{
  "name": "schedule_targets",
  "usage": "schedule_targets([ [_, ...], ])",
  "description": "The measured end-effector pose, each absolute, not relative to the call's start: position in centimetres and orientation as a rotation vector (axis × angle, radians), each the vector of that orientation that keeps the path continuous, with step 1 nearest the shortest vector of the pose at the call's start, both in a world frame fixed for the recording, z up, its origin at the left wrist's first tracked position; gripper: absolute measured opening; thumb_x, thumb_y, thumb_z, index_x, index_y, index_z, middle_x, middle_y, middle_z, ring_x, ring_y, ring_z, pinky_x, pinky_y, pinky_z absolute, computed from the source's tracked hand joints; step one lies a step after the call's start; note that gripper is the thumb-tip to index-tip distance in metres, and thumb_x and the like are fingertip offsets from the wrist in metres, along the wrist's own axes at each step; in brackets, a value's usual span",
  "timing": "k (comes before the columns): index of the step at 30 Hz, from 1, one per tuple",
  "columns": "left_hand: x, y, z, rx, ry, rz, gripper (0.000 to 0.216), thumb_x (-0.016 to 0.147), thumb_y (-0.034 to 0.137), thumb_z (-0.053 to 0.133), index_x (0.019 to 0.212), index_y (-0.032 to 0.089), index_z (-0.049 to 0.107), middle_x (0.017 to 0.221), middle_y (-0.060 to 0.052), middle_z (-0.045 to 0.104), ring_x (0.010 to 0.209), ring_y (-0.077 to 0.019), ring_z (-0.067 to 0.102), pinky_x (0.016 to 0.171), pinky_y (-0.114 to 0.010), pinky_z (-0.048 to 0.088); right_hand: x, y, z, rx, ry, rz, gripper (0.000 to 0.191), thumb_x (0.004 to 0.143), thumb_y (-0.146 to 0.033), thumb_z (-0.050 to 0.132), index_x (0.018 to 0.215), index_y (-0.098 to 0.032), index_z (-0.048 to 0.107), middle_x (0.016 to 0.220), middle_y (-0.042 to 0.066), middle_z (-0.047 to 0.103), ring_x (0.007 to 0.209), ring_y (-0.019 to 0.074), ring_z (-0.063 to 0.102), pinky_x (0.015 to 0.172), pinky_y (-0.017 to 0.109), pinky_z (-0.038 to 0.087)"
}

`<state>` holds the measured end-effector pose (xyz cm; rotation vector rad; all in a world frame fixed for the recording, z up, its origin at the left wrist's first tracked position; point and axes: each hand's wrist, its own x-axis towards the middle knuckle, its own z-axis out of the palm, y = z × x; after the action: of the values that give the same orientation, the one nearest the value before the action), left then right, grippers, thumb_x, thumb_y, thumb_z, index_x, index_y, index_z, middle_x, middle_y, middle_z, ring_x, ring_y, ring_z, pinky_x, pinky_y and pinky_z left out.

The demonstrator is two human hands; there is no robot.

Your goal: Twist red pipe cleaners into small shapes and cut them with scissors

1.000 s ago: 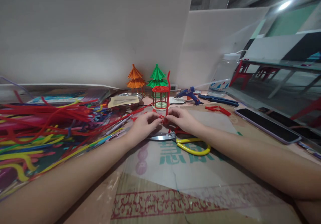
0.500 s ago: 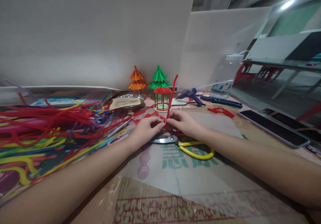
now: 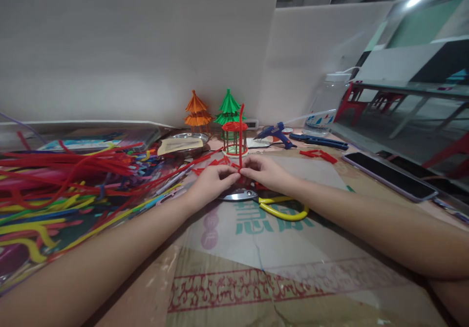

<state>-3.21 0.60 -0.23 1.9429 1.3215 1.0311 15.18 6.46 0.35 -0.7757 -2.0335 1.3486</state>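
Note:
Between my two hands a red pipe cleaner (image 3: 241, 134) stands nearly upright. My right hand (image 3: 266, 173) pinches it near its lower end. My left hand (image 3: 214, 184) is closed too, its thumb and finger meeting at the same lower end. Just below the fingertips lie scissors with yellow handles (image 3: 284, 214), the blade partly under my hands. Behind the fingers stands a small pavilion frame (image 3: 235, 139) with a red top and brown posts on a pale base. Short red pipe cleaner pieces (image 3: 220, 162) are scattered in front of it.
A heap of coloured pipe cleaners (image 3: 66, 185) covers the left. Behind are an orange pagoda (image 3: 197, 110), a green pagoda (image 3: 228, 106) and a metal plate (image 3: 198, 136). To the right are a blue glue gun (image 3: 276, 132), dark blue pliers-like tool (image 3: 318, 141), bottle (image 3: 324, 105) and phone (image 3: 390, 175).
The red pipe cleaner has gone from leaning right to nearly upright. Both hands still meet at its lower end. The whole view has shifted slightly.

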Motion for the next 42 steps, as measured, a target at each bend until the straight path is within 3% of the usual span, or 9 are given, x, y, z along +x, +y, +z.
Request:
schedule_targets([
  [12, -2.97, 0.51, -0.05, 1.819, 1.310, 1.014, 0.026, 0.080, 0.039, 0.061, 0.080, 0.015, 0.071, 0.073, -0.002, 0.069, 0.065, -0.0152, 0.060, 0.058, -0.023, 0.045, 15.33, 6.37, 0.31, -0.743, -2.087, 1.304, 0.013, 0.084, -0.030, 0.060, 0.089, -0.019, 0.055, 0.070, -0.002, 0.064, 0.061, 0.0125, 0.063, 0.058, 0.025, 0.051],
  [24, -2.87, 0.86, 0.12, 1.692, 1.248, 0.998, 0.029, 0.077, 0.043, 0.064, 0.074, 0.015, 0.071, 0.067, -0.003, 0.069, 0.059, -0.0140, 0.058, 0.053, -0.022, 0.041, 15.30, 6.41, 0.64, -0.695, -2.011, 1.407, 0.015, 0.080, -0.029, 0.063, 0.081, -0.018, 0.053, 0.066, -0.004, 0.062, 0.056, 0.0109, 0.058, 0.054, 0.023, 0.046],
  [36, -2.87, 0.53, 0.14, 1.783, 1.305, 0.965, 0.030, 0.079, 0.043, 0.062, 0.083, 0.015, 0.072, 0.078, -0.004, 0.071, 0.069, -0.0163, 0.062, 0.061, -0.024, 0.044, 15.24, 6.55, 0.81, -0.724, -2.021, 1.426, 0.016, 0.079, -0.029, 0.064, 0.081, -0.018, 0.053, 0.060, -0.006, 0.057, 0.052, 0.0088, 0.050, 0.050, 0.021, 0.039],
  [42, -2.86, 0.32, 0.57, 1.800, 1.321, 0.899, 0.030, 0.081, 0.042, 0.061, 0.081, 0.014, 0.071, 0.076, -0.003, 0.070, 0.070, -0.0154, 0.061, 0.062, -0.023, 0.043, 15.22, 6.93, 0.37, -0.657, -2.030, 1.456, 0.024, 0.077, -0.035, 0.069, 0.080, -0.018, 0.053, 0.063, -0.003, 0.061, 0.056, 0.0109, 0.055, 0.052, 0.023, 0.042],
])
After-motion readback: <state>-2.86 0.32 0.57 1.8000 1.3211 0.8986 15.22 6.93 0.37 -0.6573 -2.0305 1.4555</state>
